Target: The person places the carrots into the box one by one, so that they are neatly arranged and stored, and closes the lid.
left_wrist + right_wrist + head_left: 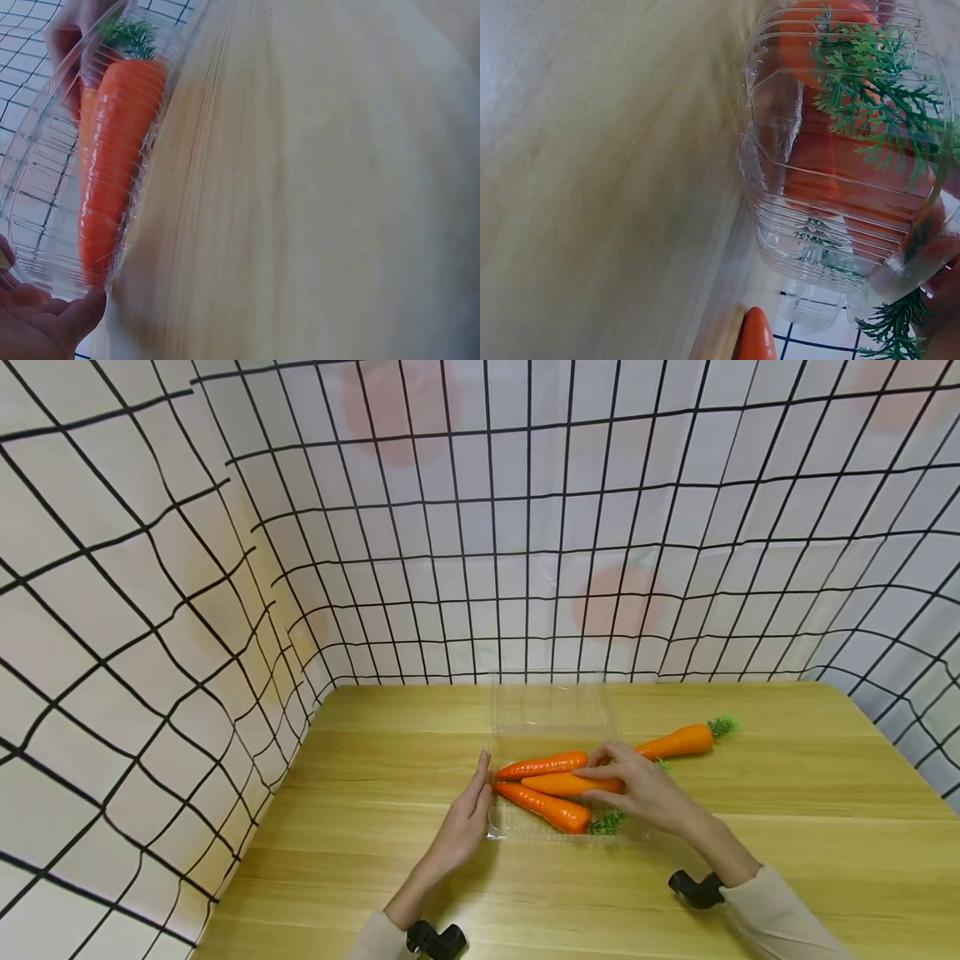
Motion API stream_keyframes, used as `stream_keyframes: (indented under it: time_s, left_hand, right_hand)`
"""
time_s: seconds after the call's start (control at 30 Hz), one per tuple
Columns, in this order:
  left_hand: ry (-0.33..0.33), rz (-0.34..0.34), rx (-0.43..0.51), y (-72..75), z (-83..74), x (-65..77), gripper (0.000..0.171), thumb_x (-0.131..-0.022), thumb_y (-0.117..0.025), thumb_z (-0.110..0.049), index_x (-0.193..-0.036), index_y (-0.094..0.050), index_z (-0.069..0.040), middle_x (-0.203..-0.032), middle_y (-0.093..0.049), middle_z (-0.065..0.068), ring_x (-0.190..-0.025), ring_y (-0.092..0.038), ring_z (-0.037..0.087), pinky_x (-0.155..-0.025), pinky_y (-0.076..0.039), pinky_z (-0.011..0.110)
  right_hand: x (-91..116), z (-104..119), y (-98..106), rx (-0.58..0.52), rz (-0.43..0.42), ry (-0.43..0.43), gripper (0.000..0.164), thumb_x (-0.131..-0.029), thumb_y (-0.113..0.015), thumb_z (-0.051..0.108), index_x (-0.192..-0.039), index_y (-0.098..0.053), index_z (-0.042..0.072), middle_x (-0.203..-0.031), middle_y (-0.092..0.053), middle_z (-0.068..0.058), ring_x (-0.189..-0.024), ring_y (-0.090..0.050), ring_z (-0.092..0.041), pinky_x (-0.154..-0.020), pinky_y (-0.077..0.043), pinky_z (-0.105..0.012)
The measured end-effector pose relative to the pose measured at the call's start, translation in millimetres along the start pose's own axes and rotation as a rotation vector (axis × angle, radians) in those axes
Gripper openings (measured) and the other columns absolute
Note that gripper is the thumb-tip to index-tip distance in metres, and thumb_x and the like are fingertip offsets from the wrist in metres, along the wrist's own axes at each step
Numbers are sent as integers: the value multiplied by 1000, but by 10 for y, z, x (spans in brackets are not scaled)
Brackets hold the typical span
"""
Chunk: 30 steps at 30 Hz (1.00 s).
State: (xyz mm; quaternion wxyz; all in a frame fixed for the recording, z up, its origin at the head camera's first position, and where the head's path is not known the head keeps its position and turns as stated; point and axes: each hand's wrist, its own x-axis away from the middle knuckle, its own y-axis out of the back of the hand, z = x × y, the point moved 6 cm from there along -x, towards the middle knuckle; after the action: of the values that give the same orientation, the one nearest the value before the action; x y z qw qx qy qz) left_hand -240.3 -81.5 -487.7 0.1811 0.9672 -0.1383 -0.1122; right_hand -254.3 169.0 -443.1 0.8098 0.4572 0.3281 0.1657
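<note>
A clear plastic clamshell box point(517, 837) lies on the table with its lid point(551, 706) folded back. Inside are three toy carrots: an upper one point(542, 766), a paler middle one point(557, 784) and a lower one point(551, 810), tips pointing left. My right hand point(648, 789) grips the thick end of the middle carrot, its fingers covering the top. Along the box's left end, my left hand point(461, 831) rests with straight fingers. In the left wrist view the lower carrot point(116, 150) shows through the ribbed wall. Green leaves point(877, 97) show in the right wrist view.
Beyond my right hand, another carrot point(678, 742) with green leaves lies on the wooden table point(375, 760). Black wire mesh point(480, 556) stands along the table's back and sides, with a whitish sheet behind it. A dark wrist camera point(697, 889) sits at each cuff.
</note>
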Motion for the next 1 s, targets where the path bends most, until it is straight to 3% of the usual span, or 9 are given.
stream_keyframes:
  time_s: [0.7, 1.0]
  left_hand:
    - [7, -15, -7, 1, -16, 5, 56, -114, -32, -9, -165, -12, -3, -172, -17, 19, -155, -29, 38, -126, -24, 53]
    - [8, -22, -30, 4, -8, -5, 56, -114, -33, -10, -165, -13, -2, -172, -18, 19, -156, -27, 36, -127, -22, 54]
  right_hand:
    - [-81, 15, -78, -31, 31, -8, 32, -89, -82, 22, -119, -80, 12, -107, -63, -1, -92, -51, -9, -72, -47, -23]
    - [-142, 43, -156, -8, 52, -1, 33, -89, -82, 25, -119, -80, 14, -109, -65, -2, -96, -56, -14, -78, -51, -29]
